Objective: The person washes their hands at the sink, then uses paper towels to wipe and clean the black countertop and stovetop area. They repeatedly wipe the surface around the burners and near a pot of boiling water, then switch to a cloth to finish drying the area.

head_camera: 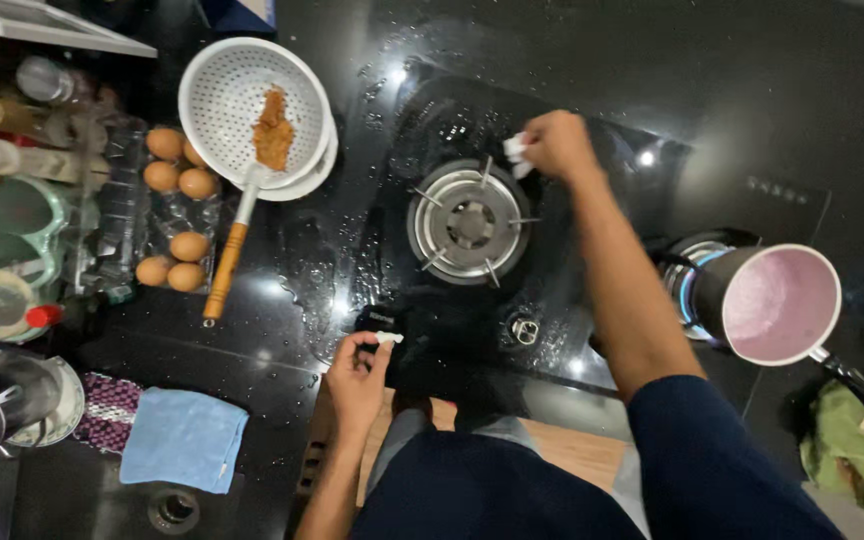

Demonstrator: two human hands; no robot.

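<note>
My right hand reaches over the wet black glass hob and pinches a small white wad at the far right rim of the steel centre burner. The left hand stays at the hob's front edge, its fingertips closed on a small white piece beside a black knob. Water drops cover the glass around the burner.
A pink-lined saucepan sits on the lit right burner. A white colander with a wooden-handled strainer lies at the back left, next to a tray of eggs, bottles and jars. A blue cloth lies front left, a green cloth front right.
</note>
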